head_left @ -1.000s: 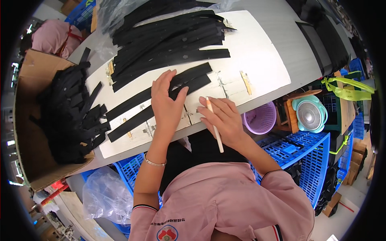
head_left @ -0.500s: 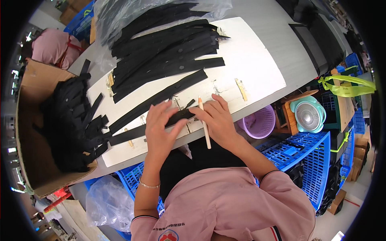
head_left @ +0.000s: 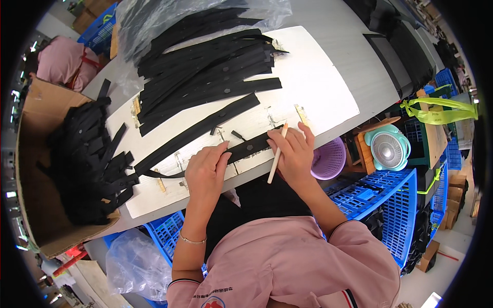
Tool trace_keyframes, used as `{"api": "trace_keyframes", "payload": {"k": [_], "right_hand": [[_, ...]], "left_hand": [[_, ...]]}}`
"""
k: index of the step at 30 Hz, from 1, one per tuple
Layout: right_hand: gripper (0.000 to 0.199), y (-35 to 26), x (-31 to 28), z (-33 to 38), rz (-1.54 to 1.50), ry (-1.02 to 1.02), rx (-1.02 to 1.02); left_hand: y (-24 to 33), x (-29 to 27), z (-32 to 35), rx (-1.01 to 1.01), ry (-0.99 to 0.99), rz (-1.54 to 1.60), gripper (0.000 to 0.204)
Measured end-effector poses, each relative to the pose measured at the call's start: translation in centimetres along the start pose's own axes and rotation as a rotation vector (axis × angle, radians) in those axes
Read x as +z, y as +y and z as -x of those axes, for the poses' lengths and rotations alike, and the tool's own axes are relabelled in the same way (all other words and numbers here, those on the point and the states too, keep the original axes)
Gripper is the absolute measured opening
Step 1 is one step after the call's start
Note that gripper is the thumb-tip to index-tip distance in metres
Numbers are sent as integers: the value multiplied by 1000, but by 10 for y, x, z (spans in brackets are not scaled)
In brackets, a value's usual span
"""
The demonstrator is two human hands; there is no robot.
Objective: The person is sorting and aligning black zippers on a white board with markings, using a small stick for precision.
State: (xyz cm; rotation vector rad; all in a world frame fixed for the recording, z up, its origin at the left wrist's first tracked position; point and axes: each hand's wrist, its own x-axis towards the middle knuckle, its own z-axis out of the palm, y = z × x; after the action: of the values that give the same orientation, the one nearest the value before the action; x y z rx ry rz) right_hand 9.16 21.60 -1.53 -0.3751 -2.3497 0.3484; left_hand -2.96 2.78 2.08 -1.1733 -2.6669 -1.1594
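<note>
My left hand lies flat on a long black strap near the front edge of a white board. My right hand grips a thin pale stick and rests on the strap's right end. Another long black strap runs diagonally across the board just beyond my hands. Several more black straps are stacked at the board's far side.
A cardboard box at the left carries a heap of black straps. A clear plastic bag lies at the far end. Blue crates, a purple basket and a small teal fan stand at the right. A person in pink sits at the upper left.
Both hands drew nearer to me and set a single strap along the board's front edge. My left hand went from spread fingers on the strap pile to pressing this strap flat.
</note>
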Motion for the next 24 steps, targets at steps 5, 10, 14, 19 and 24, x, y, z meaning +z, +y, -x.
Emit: {"api": "trace_keyframes", "payload": {"k": [5, 10, 14, 19, 24], "right_hand": [[31, 5, -10, 12, 51, -32, -57], [31, 34, -20, 11, 90, -74, -39], [28, 39, -15, 12, 93, -79, -61], [25, 39, -12, 13, 107, -53, -103], [20, 39, -13, 11, 121, -53, -119]], "left_hand": [[-3, -2, 6, 50, 92, -146, 19], [-28, -8, 33, 62, 122, -258, 26], [-22, -11, 60, -34, 96, -339, 39], [-22, -15, 83, -148, 65, -366, 60], [-39, -29, 93, -262, 128, -397, 65]]}}
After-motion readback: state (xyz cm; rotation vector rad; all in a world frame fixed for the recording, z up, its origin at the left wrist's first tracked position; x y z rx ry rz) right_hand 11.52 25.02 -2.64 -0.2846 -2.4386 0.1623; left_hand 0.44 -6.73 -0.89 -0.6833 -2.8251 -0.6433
